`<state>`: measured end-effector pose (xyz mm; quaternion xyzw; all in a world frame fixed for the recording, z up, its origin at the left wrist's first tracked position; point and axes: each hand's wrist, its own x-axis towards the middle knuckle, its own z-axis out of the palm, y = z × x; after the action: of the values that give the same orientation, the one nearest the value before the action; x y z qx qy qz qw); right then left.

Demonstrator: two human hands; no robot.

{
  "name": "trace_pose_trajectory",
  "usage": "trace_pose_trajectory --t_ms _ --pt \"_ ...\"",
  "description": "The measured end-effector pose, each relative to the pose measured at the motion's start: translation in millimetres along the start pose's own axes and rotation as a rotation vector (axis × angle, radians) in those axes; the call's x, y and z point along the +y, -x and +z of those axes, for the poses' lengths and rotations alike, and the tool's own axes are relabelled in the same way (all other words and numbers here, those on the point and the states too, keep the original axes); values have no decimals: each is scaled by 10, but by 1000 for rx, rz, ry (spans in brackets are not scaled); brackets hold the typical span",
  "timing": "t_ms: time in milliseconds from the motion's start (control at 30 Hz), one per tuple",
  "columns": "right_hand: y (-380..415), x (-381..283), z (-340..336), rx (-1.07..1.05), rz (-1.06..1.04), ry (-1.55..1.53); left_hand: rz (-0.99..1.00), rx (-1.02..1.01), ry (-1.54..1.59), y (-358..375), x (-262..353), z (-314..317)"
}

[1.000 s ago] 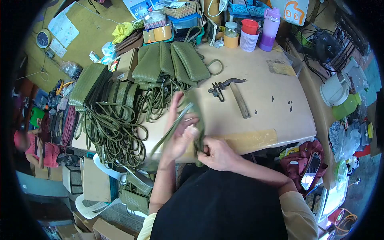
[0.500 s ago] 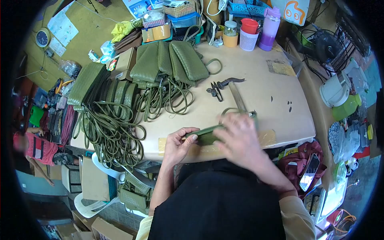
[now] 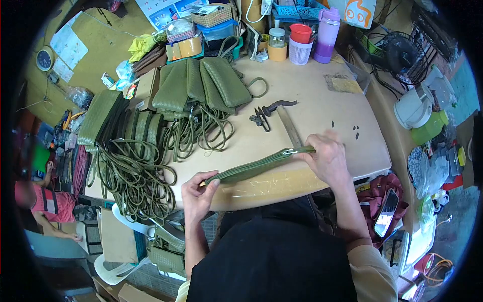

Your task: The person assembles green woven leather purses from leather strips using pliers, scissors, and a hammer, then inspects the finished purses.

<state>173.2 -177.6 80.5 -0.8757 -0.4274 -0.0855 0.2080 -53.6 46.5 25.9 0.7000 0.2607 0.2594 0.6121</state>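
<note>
A green woven purse (image 3: pixel 254 168) is stretched between my hands above the table's front edge, its long edge turned up toward me. My left hand (image 3: pixel 198 195) pinches its left end between thumb and fingers. At the other end my right hand (image 3: pixel 326 157) is closed on the green strap, beside a small metal fitting (image 3: pixel 289 151). Behind the purse lies a hammer (image 3: pixel 290 128) with a wooden handle, its dark head pointing away. Black thread snips (image 3: pixel 261 120) rest just left of the hammer.
Several green purses (image 3: pixel 201 83) are piled at the back left, and another stack (image 3: pixel 103 118) trails tangled straps (image 3: pixel 136 176). A purple bottle (image 3: pixel 327 38) and a white cup (image 3: pixel 300 52) stand at the back. A phone (image 3: pixel 387 214) lies at right. A person (image 3: pixel 53 204) is at far left.
My right hand has moved right and closed on the strap, and the purse is now drawn out between both hands. My left hand still grips its end. The view has shifted slightly.
</note>
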Motion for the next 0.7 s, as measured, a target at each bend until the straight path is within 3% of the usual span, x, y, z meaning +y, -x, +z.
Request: trace_pose_trajectory --t_ms 33,67,133,233,400,500,600,667,700 --pt "12 45 8 -264 176 -282 17 -8 -16 11 -14 -49" --pt "40 34 37 -266 176 -280 34 -13 -32 21 -24 -82" --pt "108 -23 128 -257 85 -652 25 -14 -45 36 -13 -96" --pt "135 -45 350 -266 64 -796 10 -29 -47 37 -32 -115" --pt "147 -169 460 -163 6 -687 -52 -15 74 -17 -139 -115" --pt "133 -151 540 -127 16 -690 53 -64 -8 -33 -186 -99" --pt "137 -103 584 -90 -19 -675 -47 -84 -11 -31 -75 6" --pt "139 -111 602 -75 -50 -668 90 -2 -363 -48 -163 3" --pt "119 -137 591 -4 59 -646 149 17 -396 -54 -119 12"
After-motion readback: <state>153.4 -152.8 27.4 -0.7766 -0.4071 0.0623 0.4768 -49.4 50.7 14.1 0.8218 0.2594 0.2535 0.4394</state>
